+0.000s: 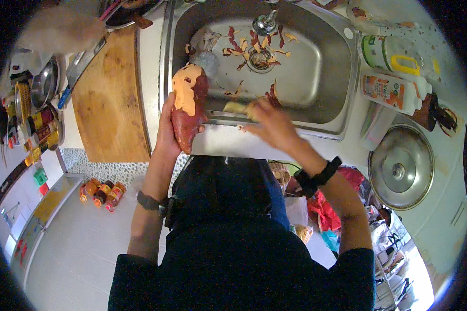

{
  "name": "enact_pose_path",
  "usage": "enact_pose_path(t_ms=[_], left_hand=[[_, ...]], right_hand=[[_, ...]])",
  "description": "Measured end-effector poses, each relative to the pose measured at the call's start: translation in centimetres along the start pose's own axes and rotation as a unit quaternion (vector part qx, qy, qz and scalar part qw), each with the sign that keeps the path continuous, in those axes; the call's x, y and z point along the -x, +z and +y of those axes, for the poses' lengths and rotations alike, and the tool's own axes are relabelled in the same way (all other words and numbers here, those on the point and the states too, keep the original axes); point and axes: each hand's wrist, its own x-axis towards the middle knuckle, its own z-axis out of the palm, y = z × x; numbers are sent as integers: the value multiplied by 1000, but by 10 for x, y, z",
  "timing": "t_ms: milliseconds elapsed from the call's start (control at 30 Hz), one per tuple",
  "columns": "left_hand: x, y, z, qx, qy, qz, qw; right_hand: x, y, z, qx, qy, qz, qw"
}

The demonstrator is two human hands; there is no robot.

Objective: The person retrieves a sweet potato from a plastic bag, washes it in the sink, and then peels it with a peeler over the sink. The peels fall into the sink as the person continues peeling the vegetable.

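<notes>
My left hand (167, 134) grips a large red-skinned sweet potato (186, 124) at the sink's left front corner. Its upper left part is peeled to orange flesh; red skin covers the lower end and right side. Over the sink's front rim, my right hand (270, 124) is blurred and holds a pale yellowish peeler (235, 108), its head not clear. The peeler is to the right of the sweet potato, apart from it. Strips of peel (274, 93) lie in the steel sink (299, 77), many around the drain (260, 59).
Left of the sink lie a wooden cutting board (109, 101) and a blue-handled knife (76, 70). A faucet (264, 24) overhangs the sink. Plastic bottles (391, 91) and a round metal lid (401, 167) are on the right. A pan (120, 15) stands at the upper left.
</notes>
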Motion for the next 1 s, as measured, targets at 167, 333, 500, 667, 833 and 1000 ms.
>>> enact_pose_path(t_ms=[167, 333, 500, 667, 833, 1000], left_hand=[[3, -9, 4, -14, 8, 6, 1000], [4, -8, 5, 18, -27, 10, 999], [6, -7, -4, 226, -118, -175, 951], [2, 1, -15, 261, -130, -177, 940], [6, 5, -21, 194, -111, -49, 973], [10, 3, -26, 151, -104, -21, 983]], right_hand=[[15, 52, -3, 124, -80, 6, 989], [10, 43, 13, 121, -49, -45, 990], [-23, -15, 25, -130, 101, 175, 971], [-24, -17, -28, -240, 118, -46, 962], [-17, -1, -82, -133, -51, 70, 987], [-26, 9, -83, -82, -19, 41, 996]])
